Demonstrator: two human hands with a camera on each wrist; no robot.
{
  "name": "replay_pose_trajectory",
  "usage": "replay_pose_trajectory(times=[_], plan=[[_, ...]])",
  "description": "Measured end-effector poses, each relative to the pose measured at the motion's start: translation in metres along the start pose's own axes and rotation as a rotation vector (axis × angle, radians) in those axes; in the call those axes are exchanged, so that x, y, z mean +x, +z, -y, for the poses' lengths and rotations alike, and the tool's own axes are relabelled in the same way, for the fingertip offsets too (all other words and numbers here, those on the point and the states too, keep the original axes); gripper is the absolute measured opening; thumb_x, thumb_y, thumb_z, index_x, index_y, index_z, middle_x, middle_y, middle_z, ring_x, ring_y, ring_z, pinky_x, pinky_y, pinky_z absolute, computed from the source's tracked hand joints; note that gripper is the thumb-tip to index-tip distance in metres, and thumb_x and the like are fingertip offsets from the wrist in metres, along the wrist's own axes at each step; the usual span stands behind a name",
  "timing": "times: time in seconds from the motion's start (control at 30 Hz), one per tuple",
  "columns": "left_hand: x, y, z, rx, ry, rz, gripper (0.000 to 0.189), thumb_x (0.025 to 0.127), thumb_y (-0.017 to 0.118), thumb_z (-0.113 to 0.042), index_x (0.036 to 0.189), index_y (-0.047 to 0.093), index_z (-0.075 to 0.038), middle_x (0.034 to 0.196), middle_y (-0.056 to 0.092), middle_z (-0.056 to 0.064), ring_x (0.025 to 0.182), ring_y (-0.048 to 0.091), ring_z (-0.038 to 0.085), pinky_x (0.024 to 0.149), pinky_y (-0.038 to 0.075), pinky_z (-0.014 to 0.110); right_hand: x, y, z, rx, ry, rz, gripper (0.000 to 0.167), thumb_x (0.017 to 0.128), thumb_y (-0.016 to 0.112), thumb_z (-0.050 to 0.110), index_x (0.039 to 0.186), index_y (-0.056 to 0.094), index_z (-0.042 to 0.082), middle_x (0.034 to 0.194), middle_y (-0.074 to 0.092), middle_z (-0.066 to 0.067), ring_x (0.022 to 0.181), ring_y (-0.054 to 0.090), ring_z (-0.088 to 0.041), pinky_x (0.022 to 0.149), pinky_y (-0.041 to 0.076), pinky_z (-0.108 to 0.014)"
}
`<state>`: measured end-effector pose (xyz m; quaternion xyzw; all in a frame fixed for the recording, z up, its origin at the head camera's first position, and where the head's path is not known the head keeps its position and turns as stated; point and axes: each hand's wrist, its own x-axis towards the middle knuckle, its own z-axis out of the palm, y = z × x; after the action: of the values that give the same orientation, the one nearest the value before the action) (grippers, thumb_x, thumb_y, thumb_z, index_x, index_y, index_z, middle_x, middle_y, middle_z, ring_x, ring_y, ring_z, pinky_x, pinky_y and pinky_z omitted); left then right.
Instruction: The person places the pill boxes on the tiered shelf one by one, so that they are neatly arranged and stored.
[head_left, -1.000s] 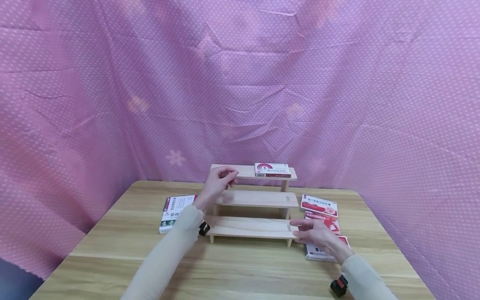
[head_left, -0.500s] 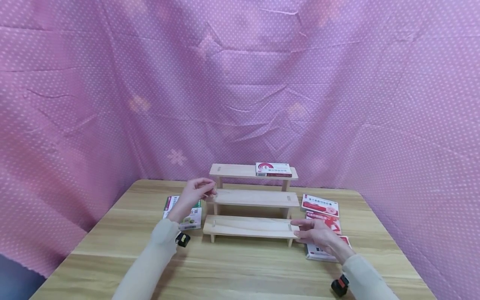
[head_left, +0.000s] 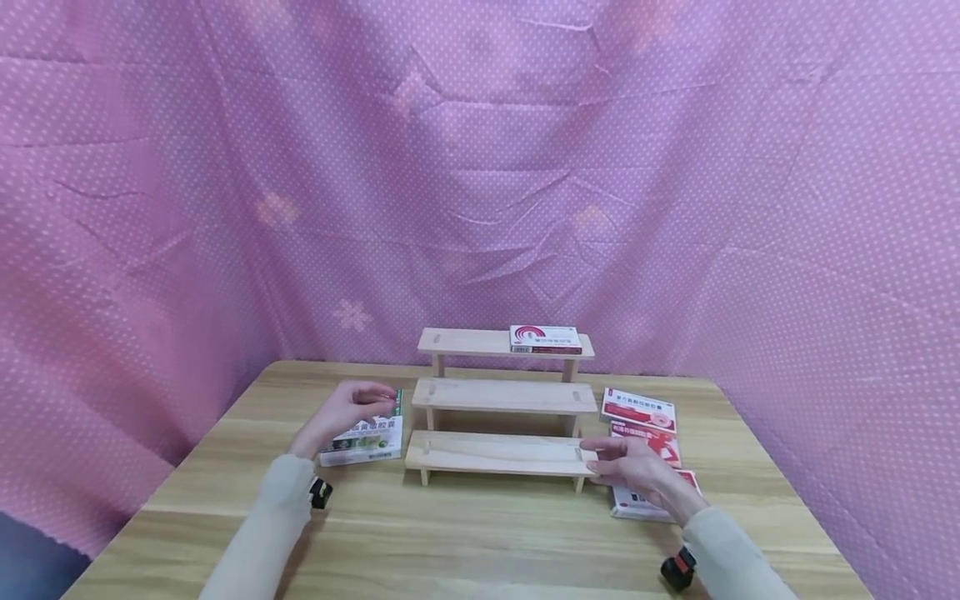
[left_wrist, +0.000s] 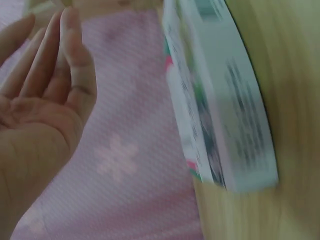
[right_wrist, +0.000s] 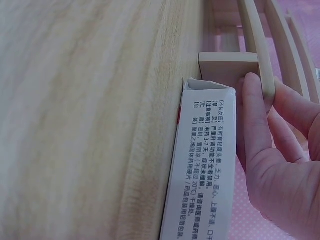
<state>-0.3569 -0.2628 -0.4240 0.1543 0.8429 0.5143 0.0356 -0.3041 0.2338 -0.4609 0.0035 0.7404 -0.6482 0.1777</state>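
My left hand (head_left: 347, 413) hovers with nothing in it over the medicine boxes (head_left: 363, 442) at the left of the table. In the left wrist view its fingers (left_wrist: 80, 65) are loosely bent, apart from the white box (left_wrist: 235, 100). A three-step wooden display stand (head_left: 487, 454) stands in the middle. My right hand (head_left: 637, 471) pinches the right end of its lowest step. The right wrist view shows that step (right_wrist: 260, 45) between thumb and fingers, right above a white medicine box (right_wrist: 205, 160). A white and red medicine box (head_left: 546, 337) lies on the top step, towards the right.
Right of the stand, several medicine boxes lie in a column: a white and red one (head_left: 639, 408), a red one (head_left: 663, 446) and a white one (head_left: 637, 504) partly under my right hand. A pink dotted cloth (head_left: 480, 167) hangs behind the wooden table (head_left: 480, 542).
My left hand has moved left and down from the upper steps to over the left boxes, clearing the view of the stand's left side. The right hand has stayed on the lowest step.
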Motion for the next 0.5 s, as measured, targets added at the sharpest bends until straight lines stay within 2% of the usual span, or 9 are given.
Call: replay_pose_trajectory(times=[0.2, 0.3, 0.4, 0.5], plan=[[-0.008, -0.014, 0.021, 0.025, 0.008, 0.072, 0.046, 0.088, 0.070, -0.009, 0.131, 0.056, 0.003, 0.126, 0.063, 0.025, 0.113, 0.063, 0.032, 0.091, 0.056, 0.028, 0.001, 0.000, -0.001, -0.006, 0.001, 0.006, 0.044, 0.088, 0.068, 0.002, 0.131, 0.059, -0.001, 0.145, 0.044, -0.026, 0.103, 0.063, -0.019, 0.091, 0.058, -0.038], [-0.012, -0.019, 0.029, 0.064, -0.012, 0.078, 0.047, 0.088, 0.070, -0.009, 0.131, 0.057, 0.003, 0.127, 0.063, 0.023, 0.116, 0.061, 0.035, 0.097, 0.054, 0.037, 0.000, 0.000, 0.000, -0.012, -0.001, 0.008, 0.044, 0.089, 0.067, 0.002, 0.132, 0.058, -0.001, 0.145, 0.044, -0.026, 0.104, 0.062, -0.018, 0.092, 0.058, -0.039], [-0.015, -0.023, 0.034, 0.155, -0.049, 0.061, 0.044, 0.087, 0.073, -0.013, 0.127, 0.062, 0.000, 0.125, 0.066, 0.017, 0.118, 0.059, 0.033, 0.103, 0.047, 0.048, 0.000, 0.000, 0.000, -0.014, 0.000, 0.002, 0.044, 0.089, 0.067, 0.002, 0.131, 0.059, -0.001, 0.144, 0.045, -0.025, 0.104, 0.062, -0.018, 0.091, 0.058, -0.039], [-0.017, -0.025, 0.038, 0.216, -0.092, 0.041, 0.043, 0.083, 0.075, -0.015, 0.123, 0.065, -0.003, 0.124, 0.066, 0.015, 0.119, 0.057, 0.033, 0.103, 0.043, 0.053, 0.001, -0.001, -0.001, -0.014, -0.001, 0.001, 0.044, 0.088, 0.068, 0.003, 0.131, 0.060, 0.000, 0.144, 0.045, -0.025, 0.103, 0.062, -0.018, 0.091, 0.058, -0.038]])
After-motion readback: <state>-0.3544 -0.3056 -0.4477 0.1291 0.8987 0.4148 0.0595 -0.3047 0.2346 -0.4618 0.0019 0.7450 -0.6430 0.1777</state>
